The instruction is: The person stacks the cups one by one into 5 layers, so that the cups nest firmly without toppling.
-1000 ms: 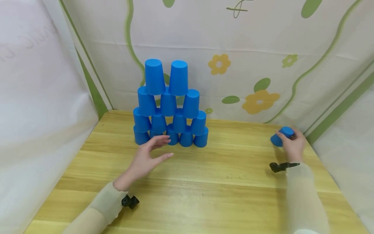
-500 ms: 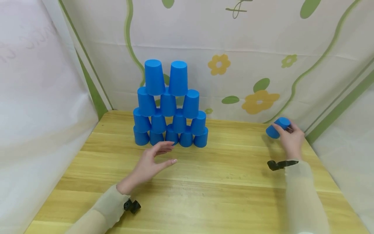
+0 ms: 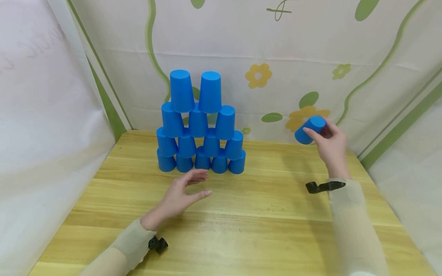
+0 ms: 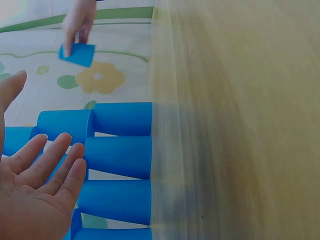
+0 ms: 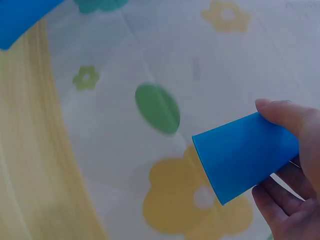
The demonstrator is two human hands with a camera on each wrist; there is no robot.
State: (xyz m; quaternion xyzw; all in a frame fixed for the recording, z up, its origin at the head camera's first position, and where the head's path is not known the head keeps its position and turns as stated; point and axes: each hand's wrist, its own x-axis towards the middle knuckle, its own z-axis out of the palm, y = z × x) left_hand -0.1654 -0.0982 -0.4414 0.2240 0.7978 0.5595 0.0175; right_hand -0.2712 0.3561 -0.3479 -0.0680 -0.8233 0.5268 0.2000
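Blue cups stand upside down in a stepped stack, four rows high, with two cups on top, the left one (image 3: pixel 182 92) and the right one (image 3: pixel 210 92). My right hand (image 3: pixel 332 143) grips a single blue cup (image 3: pixel 305 134) between thumb and fingers, tilted, above the table's back right part. In the right wrist view that cup (image 5: pixel 245 155) has its rim turned left, toward the stack. My left hand (image 3: pixel 179 195) hovers in front of the bottom row, fingers extended and thumb apart, with nothing in it. In the left wrist view its palm and fingers (image 4: pixel 55 170) show before the cups.
The wooden table (image 3: pixel 241 230) carries the stack near its back edge. A white cloth backdrop (image 3: pixel 345 42) with printed flowers rises right behind, and further white cloth walls (image 3: pixel 51 115) close in both sides. Each wrist wears a black camera mount (image 3: pixel 324 186).
My right hand has lifted the cup off the table's right back area and carried it up and leftward. My left hand has drifted slightly right and toward me. The stack stands unchanged.
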